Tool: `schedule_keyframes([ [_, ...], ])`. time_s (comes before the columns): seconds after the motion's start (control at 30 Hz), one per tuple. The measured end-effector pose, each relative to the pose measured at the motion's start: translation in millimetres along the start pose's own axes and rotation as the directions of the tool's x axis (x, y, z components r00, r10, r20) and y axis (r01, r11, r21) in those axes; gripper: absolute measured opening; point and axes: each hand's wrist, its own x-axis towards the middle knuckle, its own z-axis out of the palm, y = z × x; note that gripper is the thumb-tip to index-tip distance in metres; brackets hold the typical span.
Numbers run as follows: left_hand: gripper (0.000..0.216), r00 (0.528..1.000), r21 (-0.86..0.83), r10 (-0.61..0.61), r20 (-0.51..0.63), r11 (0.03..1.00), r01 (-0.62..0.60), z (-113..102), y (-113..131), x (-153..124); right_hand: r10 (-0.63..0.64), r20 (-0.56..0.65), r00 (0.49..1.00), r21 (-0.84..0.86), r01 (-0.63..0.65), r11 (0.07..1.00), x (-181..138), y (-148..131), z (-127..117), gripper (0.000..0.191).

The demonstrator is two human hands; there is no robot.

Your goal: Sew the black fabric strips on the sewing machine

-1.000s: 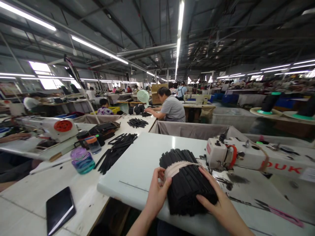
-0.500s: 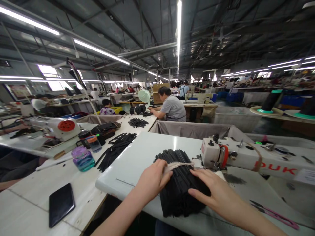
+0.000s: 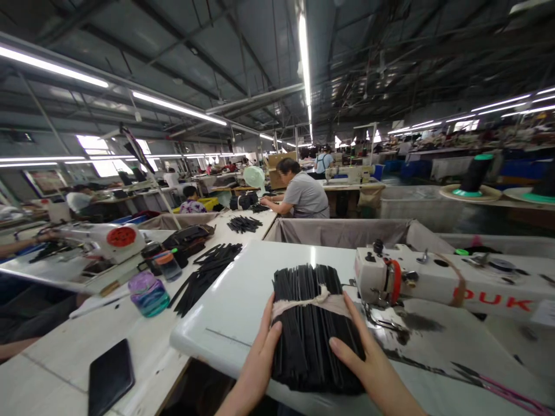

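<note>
The bundle of black strips sits between the wearer's 2 hands, straight ahead of the body; its strips run lengthwise from the near end to the far end, while a pale cloth tie crosses them from left to right, knotted near the top; the left hand lies against the bundle's left side and the right hand against its right, so neither is clearly nearer. Both hands are half-curled, fingers along the outer sides and thumbs over the face turned to the wearer, holding the bundle from 2 sides; whether its underside touches the pale counter cannot be told.

The sewing machine stands just beyond the right hand, its head near the bundle; pink-handled snips lie farther right. On the left, a second counter carries a phone, a purple jar, an orange-lidded bottle and loose black strips; a cloth-lined bin stands past the far edge of the pale counter; beyond it, a co-worker in a grey shirt sits near a fan, under long ceiling lights.
</note>
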Motion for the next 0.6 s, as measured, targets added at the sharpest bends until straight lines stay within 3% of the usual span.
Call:
schedule_keyframes([
  [0.1, 0.060, 1.000, -0.103, 0.023, -0.016, 0.994, -0.024, 12, -12, 4, -0.150, 0.078, 0.986, -0.303, 0.166, 0.938, 8, -33, -18, 0.087],
  [0.17, 0.053, 0.999, 0.021, -0.042, 0.023, 0.999, 0.041, 13, -13, 10, -0.115, 0.174, 0.978, -0.478, 0.186, 0.858, 19, -40, -28, 0.084],
  [0.23, 0.046, 0.998, 0.217, -0.062, -0.012, 0.974, 0.063, 8, -6, 16, -0.019, 0.247, 0.969, -0.582, 0.164, 0.796, 31, -38, -32, 0.081],
  [0.33, 0.039, 0.988, 0.381, 0.139, -0.062, 0.919, -0.105, 1, 15, 22, 0.021, 0.315, 0.949, -0.628, 0.192, 0.754, 41, -31, -34, 0.080],
  [0.4, 0.030, 0.963, 0.429, 0.269, 0.014, 0.868, -0.249, 3, 30, 25, -0.020, 0.332, 0.943, -0.661, 0.247, 0.709, 44, -32, -35, 0.079],
  [0.47, 0.023, 0.950, 0.486, 0.301, 0.081, 0.820, -0.301, 9, 40, 28, -0.136, 0.323, 0.937, -0.717, 0.336, 0.611, 48, -39, -34, 0.069],
  [0.53, 0.019, 0.952, 0.526, 0.295, 0.086, 0.797, -0.295, 15, 43, 32, -0.316, 0.372, 0.873, -0.734, 0.485, 0.476, 57, -50, -30, 0.048],
  [0.6, 0.016, 0.955, 0.531, 0.291, 0.062, 0.800, -0.279, 20, 41, 37, -0.428, 0.479, 0.767, -0.688, 0.630, 0.359, 71, -62, -21, 0.035],
])
